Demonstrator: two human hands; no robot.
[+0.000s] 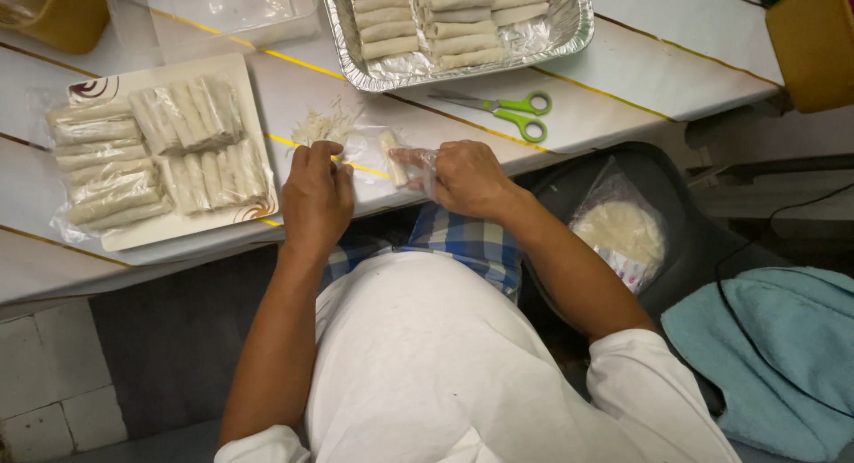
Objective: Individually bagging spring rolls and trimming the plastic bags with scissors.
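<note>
Left hand: your left hand (318, 194) lies knuckles-up at the table's near edge, fingers curled down onto a clear plastic sheet (369, 150); whether it pinches the sheet, you can't tell from here.
Right hand: your right hand (463, 177) is closed loosely over the sheet's other end, fingertips touching the plastic just beside the roll.
Roll: one pale spring roll (391, 158) lies on the sheet between your hands, end-on to you, so both hands can get at it from either side.
Shreds: a small heap of white shredded filling (325, 125) lies just beyond your left hand, close enough to grab.
Foil tray: the foil tray (574, 27) at the far edge holds neat rows of bare rolls, well apart from your hands.
Plate: the square plate (253, 103) on your left carries bundles of rolls wrapped in plastic.
Scissors: green-handled scissors (505, 110) lie between the tray and your right hand, blades pointing left, so mind them when reaching across.
Wrappers: a bag of round wrappers (620, 233) rests on the dark seat to your right, below table level.
Towel: a blue towel (765, 356) lies further right.
</note>
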